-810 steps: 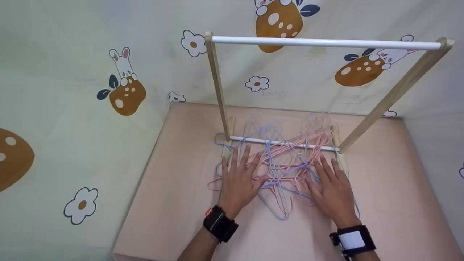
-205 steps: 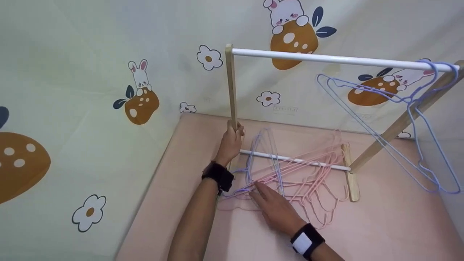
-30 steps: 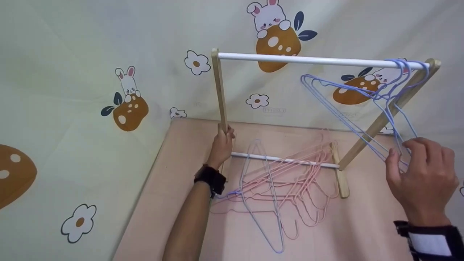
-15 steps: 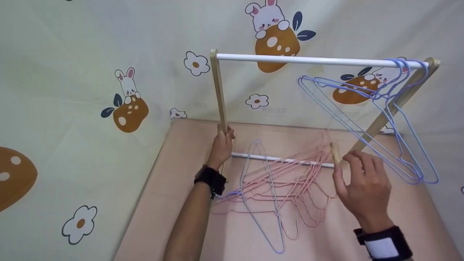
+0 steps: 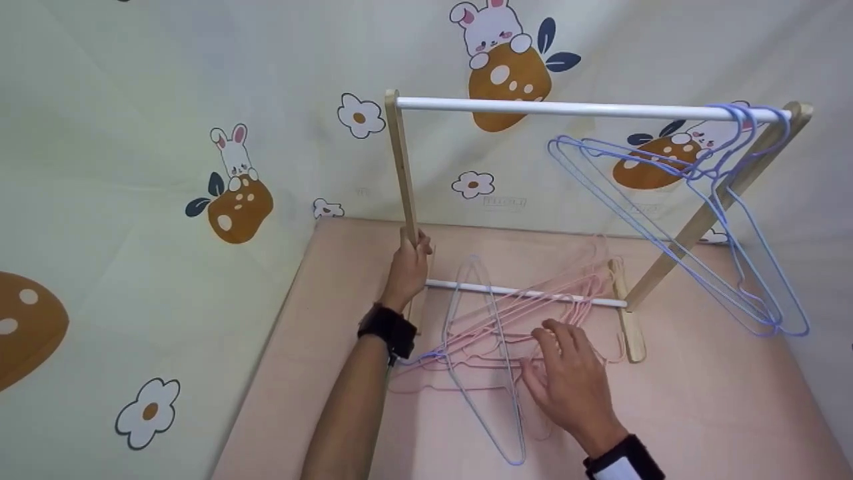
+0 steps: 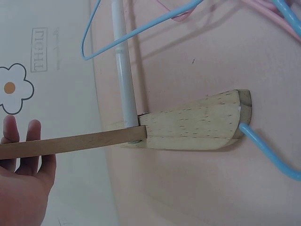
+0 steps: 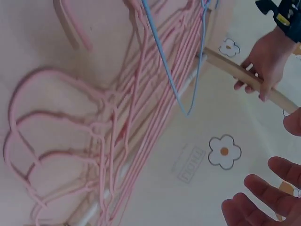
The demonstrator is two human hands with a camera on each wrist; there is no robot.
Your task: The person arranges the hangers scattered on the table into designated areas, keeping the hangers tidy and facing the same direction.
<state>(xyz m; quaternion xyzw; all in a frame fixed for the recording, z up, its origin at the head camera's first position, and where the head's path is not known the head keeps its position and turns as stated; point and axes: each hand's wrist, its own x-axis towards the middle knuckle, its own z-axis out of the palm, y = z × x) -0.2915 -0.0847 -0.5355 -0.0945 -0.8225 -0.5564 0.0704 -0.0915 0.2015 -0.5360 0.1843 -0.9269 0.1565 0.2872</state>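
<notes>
My left hand (image 5: 405,273) grips the left wooden upright (image 5: 402,167) of a small clothes rack, its fingers curled round the wood in the left wrist view. My right hand (image 5: 570,383) hovers over a pile of pink hangers (image 5: 480,361) with loosely bent fingers and nothing in them. In the right wrist view its fingers (image 7: 263,188) are spread apart from the pink hangers. A light blue hanger (image 5: 460,380) lies across the left part of the pile, its hook end near my left wrist. Blue hangers (image 5: 723,213) hang close together at the right end of the rack's top white rail (image 5: 566,109).
The rack's lower white rail (image 5: 443,285) runs behind and under the pile. Its right wooden foot (image 5: 633,337) rests on the pink surface (image 5: 720,400). A wall sheet printed with rabbits and flowers (image 5: 472,185) rises behind the rack.
Blue hangers have gone from the pile to the top rail, and my left hand has taken hold of the upright. Just now my right hand moved from the hung hangers left to the pile.
</notes>
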